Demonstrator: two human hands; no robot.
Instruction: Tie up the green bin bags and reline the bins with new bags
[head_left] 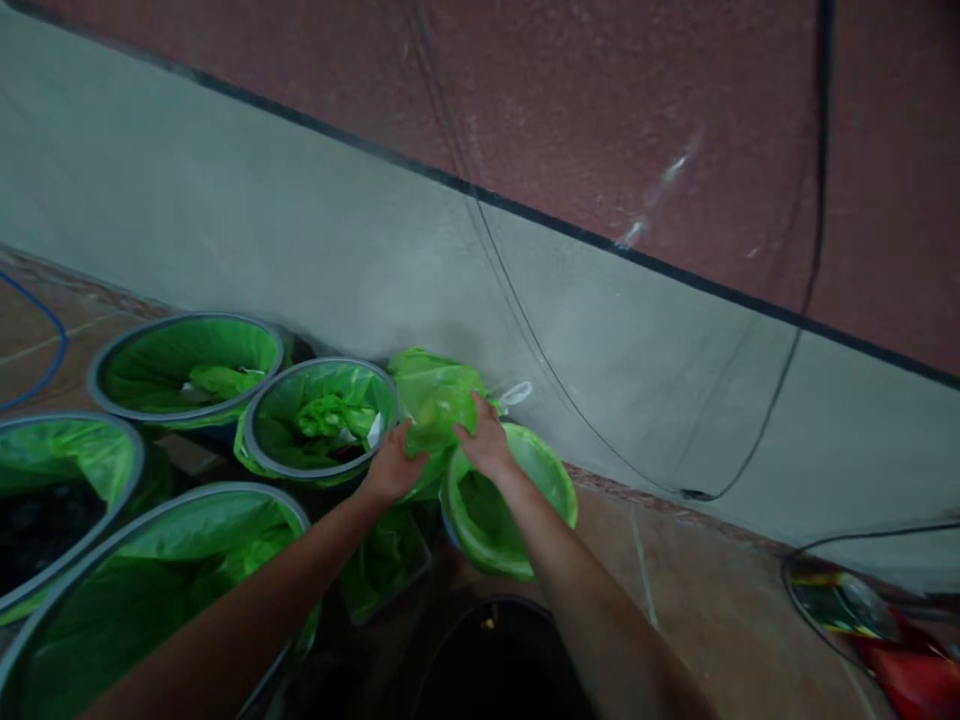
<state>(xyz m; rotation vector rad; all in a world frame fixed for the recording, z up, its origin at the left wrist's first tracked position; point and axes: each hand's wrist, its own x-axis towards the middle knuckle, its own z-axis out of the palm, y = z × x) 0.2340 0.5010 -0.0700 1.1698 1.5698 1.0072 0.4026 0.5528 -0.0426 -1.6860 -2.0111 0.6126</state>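
Both my hands reach forward onto a bunched green plastic bag (435,395) that rises over the rim of a small bin (551,500) lined in green. My left hand (391,465) grips the bag's left side with fingers closed on the plastic. My right hand (486,440) presses on its right side, fingers curled over the plastic above the bin's opening. The bag stands against the grey wall base.
Several round grey-rimmed bins with green liners stand to the left (319,415) (187,365) (150,580) (60,480). A dark bin (495,660) sits below my arms. Black cables (525,300) run down the wall; red objects (907,660) lie at the right on the tiled floor.
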